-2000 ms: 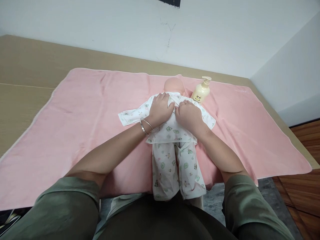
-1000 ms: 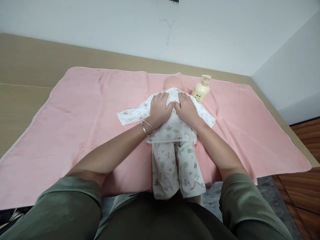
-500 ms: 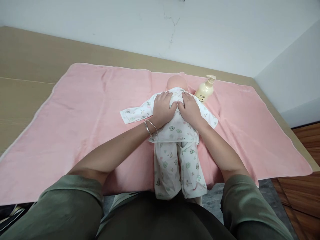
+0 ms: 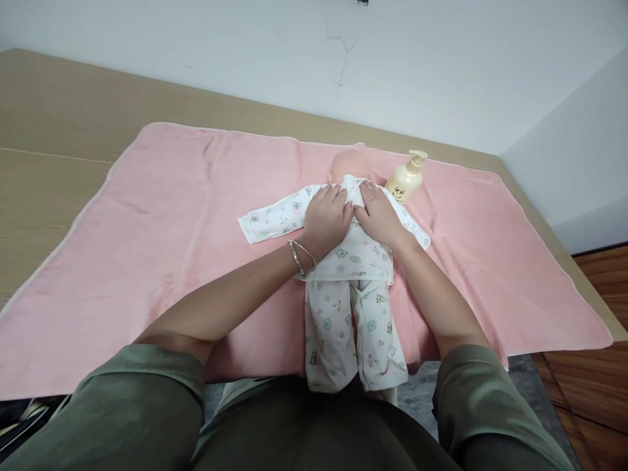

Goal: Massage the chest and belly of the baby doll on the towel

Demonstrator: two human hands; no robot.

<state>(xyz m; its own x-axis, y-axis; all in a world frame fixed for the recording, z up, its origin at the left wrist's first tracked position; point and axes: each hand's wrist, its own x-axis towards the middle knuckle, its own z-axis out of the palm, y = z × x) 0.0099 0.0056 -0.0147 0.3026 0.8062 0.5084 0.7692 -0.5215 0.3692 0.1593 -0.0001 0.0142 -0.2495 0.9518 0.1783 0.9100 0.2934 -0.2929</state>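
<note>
From here I see the left hand [image 4: 328, 219] and right hand [image 4: 380, 214] lying flat, gripping nothing, on the doll [image 4: 360, 261], its legs at the table's [image 4: 63, 104] near edge. Uneven pressure could ruck the blanket [image 4: 220, 183]; a careless right-hand sweep might topple the bottle [image 4: 405, 180].

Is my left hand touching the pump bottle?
No, your left hand lies on the printed white top, well apart from the pump bottle.
</note>
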